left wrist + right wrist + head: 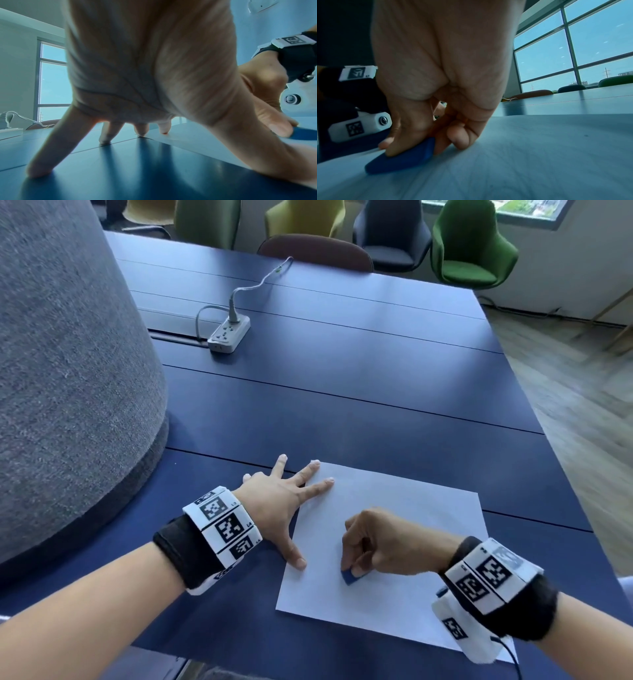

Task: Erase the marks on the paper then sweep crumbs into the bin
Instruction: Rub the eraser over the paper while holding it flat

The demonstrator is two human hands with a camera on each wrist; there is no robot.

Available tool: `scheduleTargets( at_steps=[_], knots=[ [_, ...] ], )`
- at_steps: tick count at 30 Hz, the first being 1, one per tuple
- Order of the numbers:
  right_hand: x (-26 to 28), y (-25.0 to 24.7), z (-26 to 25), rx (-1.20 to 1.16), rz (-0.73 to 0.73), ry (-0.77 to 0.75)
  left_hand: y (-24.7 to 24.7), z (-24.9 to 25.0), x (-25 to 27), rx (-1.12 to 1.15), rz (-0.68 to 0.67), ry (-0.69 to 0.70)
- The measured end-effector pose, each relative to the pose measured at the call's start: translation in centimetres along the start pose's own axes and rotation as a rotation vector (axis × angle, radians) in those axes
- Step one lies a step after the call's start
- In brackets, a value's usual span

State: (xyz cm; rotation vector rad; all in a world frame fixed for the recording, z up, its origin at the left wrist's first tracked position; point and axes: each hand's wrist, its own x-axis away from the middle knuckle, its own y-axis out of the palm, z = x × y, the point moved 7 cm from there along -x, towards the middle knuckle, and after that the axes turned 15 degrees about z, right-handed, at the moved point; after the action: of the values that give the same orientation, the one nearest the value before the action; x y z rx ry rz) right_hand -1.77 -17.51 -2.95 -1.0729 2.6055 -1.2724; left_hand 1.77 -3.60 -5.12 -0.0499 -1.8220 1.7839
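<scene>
A white sheet of paper (pixel 404 546) lies on the dark blue table (pixel 342 392) near its front edge. My right hand (pixel 373 539) pinches a blue eraser (pixel 350 577) between thumb and fingers and presses it flat on the paper's left-middle part; the right wrist view shows the eraser (pixel 402 158) lying on the sheet (pixel 539 155). My left hand (pixel 284 501) is spread flat, with fingers and thumb (pixel 298 559) resting on the paper's left edge and the table. Its splayed fingers (pixel 44 155) stand on the tabletop in the left wrist view. I can make out no marks on the paper.
A white power strip (pixel 228 334) with a plugged cable lies on the table further back. A large grey fabric-covered rounded object (pixel 68 354) fills the left. Chairs (pixel 472 248) stand beyond the far edge. Wooden floor shows to the right. No bin in view.
</scene>
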Motion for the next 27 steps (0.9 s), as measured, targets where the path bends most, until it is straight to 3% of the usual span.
scheduleTargets(
  at_steps=[3, 8, 10, 14, 19, 23, 27],
  knots=[
    [-1.9, -0.8, 0.0, -0.012, 0.159, -0.01, 0.0, 0.0, 0.0, -0.018, 0.004, 0.011],
    [-4.7, -3.6, 1.8, -0.102, 0.452, 0.102, -0.1, -0.1, 0.0, -0.013, 0.024, 0.021],
    [-4.7, -3.4, 1.6, -0.113, 0.394, 0.097, 0.0, -0.1, 0.0, -0.014, 0.028, 0.024],
    [-3.4, -0.7, 0.0, -0.021, 0.025, 0.004, 0.0, 0.0, 0.0, -0.011, 0.025, 0.018],
    [-4.2, -1.9, 0.0, -0.129, 0.26, 0.008, 0.1, -0.1, 0.0, -0.01, 0.027, 0.019],
    [-3.0, -0.3, -0.9, -0.043, 0.068, -0.029, 0.0, 0.0, 0.0, -0.012, 0.016, 0.01],
    [-4.5, -1.5, -1.0, -0.096, 0.255, 0.006, 0.0, -0.1, -0.1, 0.006, 0.011, 0.011]
  ],
)
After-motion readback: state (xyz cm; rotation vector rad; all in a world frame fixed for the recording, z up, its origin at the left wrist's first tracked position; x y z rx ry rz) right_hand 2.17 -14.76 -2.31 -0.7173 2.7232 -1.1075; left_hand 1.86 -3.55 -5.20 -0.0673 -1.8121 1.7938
